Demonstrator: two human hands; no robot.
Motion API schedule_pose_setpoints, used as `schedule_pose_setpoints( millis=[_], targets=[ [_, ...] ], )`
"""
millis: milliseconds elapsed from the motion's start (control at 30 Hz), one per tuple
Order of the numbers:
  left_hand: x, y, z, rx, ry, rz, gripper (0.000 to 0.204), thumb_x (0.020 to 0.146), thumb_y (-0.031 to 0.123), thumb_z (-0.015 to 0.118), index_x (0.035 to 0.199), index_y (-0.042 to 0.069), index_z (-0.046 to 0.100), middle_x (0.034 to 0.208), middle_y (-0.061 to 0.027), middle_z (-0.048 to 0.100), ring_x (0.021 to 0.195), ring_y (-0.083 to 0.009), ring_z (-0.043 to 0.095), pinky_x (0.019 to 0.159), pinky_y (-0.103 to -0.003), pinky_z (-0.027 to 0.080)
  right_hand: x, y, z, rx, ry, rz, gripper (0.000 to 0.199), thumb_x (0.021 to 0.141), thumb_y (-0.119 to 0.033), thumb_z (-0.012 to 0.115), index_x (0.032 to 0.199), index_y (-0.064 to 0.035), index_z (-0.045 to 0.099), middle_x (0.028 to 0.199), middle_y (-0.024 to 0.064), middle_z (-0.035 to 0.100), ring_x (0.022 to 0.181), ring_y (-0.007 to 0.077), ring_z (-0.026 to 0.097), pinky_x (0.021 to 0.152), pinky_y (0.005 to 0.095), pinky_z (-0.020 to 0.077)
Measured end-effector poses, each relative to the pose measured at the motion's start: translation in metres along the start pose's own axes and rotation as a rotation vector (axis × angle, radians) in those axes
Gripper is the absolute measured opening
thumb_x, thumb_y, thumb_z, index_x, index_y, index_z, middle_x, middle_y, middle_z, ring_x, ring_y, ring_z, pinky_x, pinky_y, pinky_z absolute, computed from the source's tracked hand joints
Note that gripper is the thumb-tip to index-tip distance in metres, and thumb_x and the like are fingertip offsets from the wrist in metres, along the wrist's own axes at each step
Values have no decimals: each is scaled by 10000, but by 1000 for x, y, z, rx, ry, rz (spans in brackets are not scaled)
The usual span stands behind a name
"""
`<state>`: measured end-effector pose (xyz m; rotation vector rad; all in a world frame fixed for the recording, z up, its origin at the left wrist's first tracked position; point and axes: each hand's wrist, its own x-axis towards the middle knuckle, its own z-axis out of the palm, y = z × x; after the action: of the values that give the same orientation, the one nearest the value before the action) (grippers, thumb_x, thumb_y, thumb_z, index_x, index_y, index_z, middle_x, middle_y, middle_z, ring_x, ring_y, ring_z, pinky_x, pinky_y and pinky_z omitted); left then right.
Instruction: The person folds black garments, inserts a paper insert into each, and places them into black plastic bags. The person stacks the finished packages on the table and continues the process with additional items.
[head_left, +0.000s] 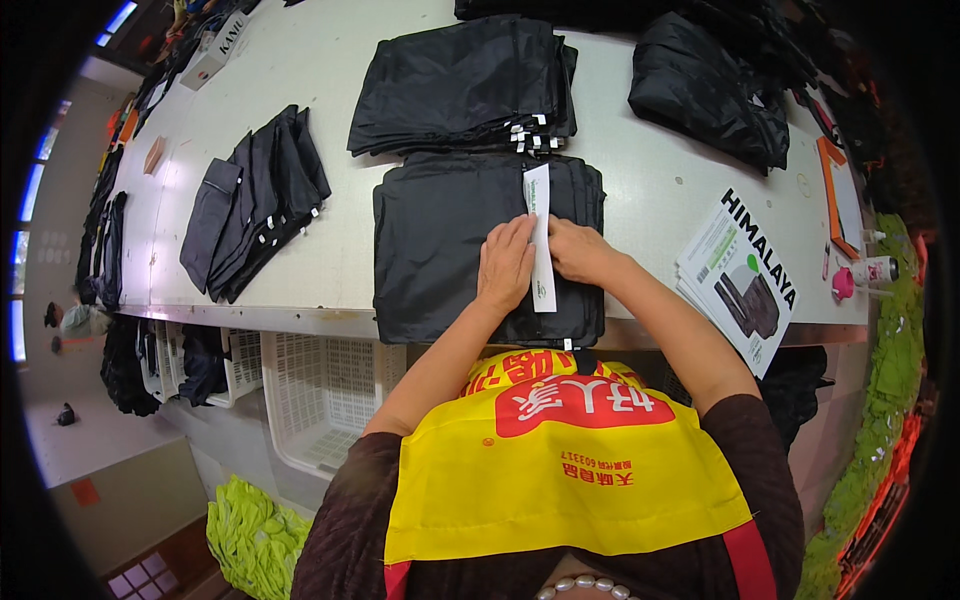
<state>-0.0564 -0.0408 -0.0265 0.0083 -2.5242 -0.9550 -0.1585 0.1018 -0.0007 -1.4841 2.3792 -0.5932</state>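
Before me lies a stack of folded black garments (430, 240) with a smooth, thin-looking fabric. A narrow white card strip (544, 270) with green print stands out lengthwise on the top garment, right of its middle. My left hand (508, 262) rests flat on the black cloth, its fingertips at the strip's left edge. My right hand (582, 252) is closed at the strip's right edge, with bent fingers; their tips are partly hidden. Just beyond is a second pile of black garments (455, 85) with small white labels along its near edge.
Fanned black garments (265, 200) lie to the left, and another black bundle (700, 90) at the far right. Printed cards (740, 275) are piled near the right edge, close to a pink-capped bottle (845, 284). White plastic crates (315, 395) stand below the table edge (290, 318).
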Motion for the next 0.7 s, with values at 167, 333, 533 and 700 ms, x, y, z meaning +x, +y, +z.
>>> schedule_pose_setpoints(
  millis=[167, 333, 533, 700],
  targets=[
    [1, 2, -1, 80, -93, 32, 437, 869, 195, 518, 1300, 131, 481, 1269, -106, 483, 1151, -296, 429, 936, -393, 350, -9, 1, -23, -272, 28, -140, 176, 715, -28, 581, 885, -41, 622, 983, 102, 524, 918, 272, 539, 691, 348, 531],
    [-5, -2, 3, 333, -144, 170, 545, 746, 357, 626, 1266, 229, 525, 1279, -131, 450, 1132, -305, 426, 860, -407, 367, -34, -11, -79, -384, 230, -112, 61, 734, -56, 552, 793, -69, 563, 866, 92, 518, 821, 266, 574, 633, 342, 514],
    [5, 11, -2, 373, -200, 126, 502, 723, 315, 620, 1189, 137, 562, 1245, -143, 456, 1127, -308, 418, 801, -408, 383, -47, -28, -52, -103, 437, 42, 270, 813, -121, 561, 1065, -25, 539, 937, 146, 582, 847, 331, 601, 694, 387, 504],
    [26, 17, 4, 409, -344, 6, 451, 702, 128, 592, 1151, 81, 573, 1225, -144, 466, 1128, -313, 426, 790, -413, 415, -44, -16, -2, 386, 363, 644, 632, 828, -376, 619, 1269, 21, 402, 1093, 261, 580, 928, 413, 593, 813, 425, 479]
  ],
)
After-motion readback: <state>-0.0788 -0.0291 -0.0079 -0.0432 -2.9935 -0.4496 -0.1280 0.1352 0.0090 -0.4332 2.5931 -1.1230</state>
